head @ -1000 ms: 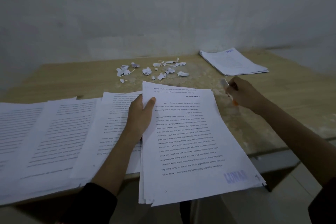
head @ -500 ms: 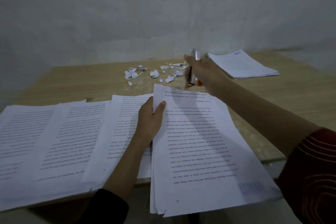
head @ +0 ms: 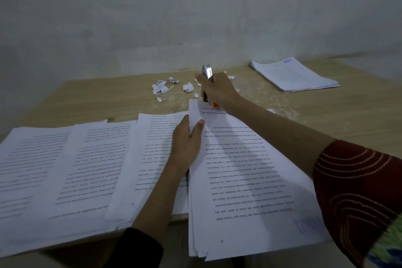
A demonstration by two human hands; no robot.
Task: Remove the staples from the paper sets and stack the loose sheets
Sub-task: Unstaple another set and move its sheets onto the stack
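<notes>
The paper set lies at the near right of the wooden surface. Its printed top sheet is upside down to the camera and its lower part hangs out past the near edge. The left hand grips the set's left margin close to the far corner, thumb on top of the sheet and fingers going under it. The right hand reaches across the set, forearm over the page, and is closed round a metal tool with an orange part. The tool is held nearly upright with its lower end at the set's far left corner; whether it touches the paper cannot be told. Just beyond the tool, torn paper scraps are scattered over the wood, some hidden behind the right hand. Left of the set, overlapping loose sheets spread in a row out to the left border of the view and down to the near edge, and the left forearm lies over them. A tidy stack of pages sits well apart at the far right, near the wall that closes the far edge. Bare wood shows between the set and that stack, and in a strip between the scraps and the spread sheets.
</notes>
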